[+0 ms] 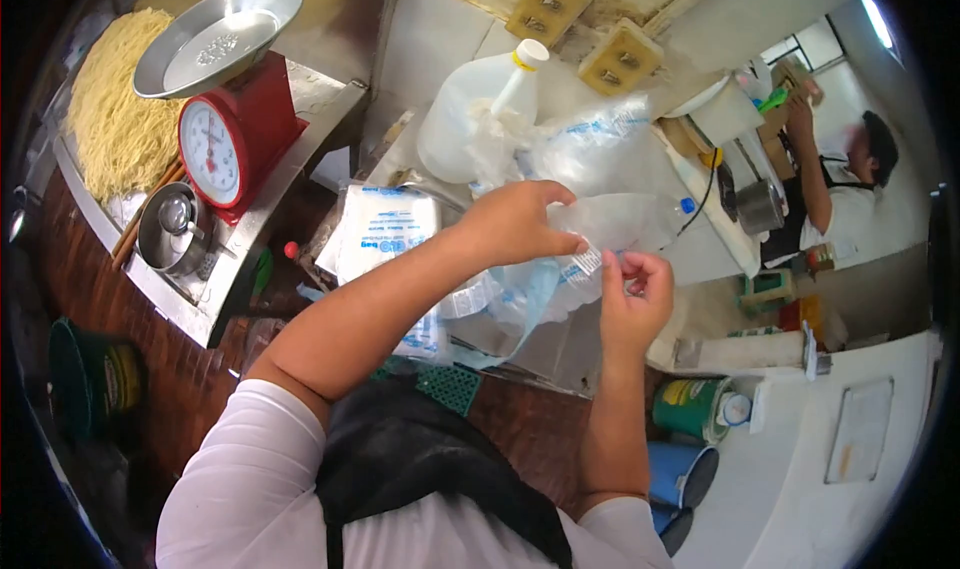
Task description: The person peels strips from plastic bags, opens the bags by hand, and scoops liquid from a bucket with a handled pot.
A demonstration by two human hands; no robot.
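A black apron [430,449] over a white shirt [240,459] lies nearest, with both forearms reaching forward from it. The right hand [640,297] is raised, its fingers curled toward the thumb beside a clear plastic bag [584,263] with white print; whether its grip has closed on the plastic cannot be told. The left hand [518,224] lies over the same plastic, thumb and forefinger spread apart, other fingers hidden; its grip on the bag cannot be told either. The bag is between the two hands, above a pale tiled surface [572,361].

Beside and partly under the left forearm are packs of bags [385,224] with blue lettering. A pale blue strip [541,294] trails below the hands. Just beyond them a clear bottle [635,219] with a blue cap lies on its side, near a puffed-up bag [598,144] and a large jug [470,104] with a white lid.

Off to the left, a red scale [255,119] carries a shallow metal pan; near it are a metal bowl [165,249] and a heap of yellow noodles [112,104].

Farther off on the right, a co-worker [825,184] reaches up, near a saucepan [760,209].
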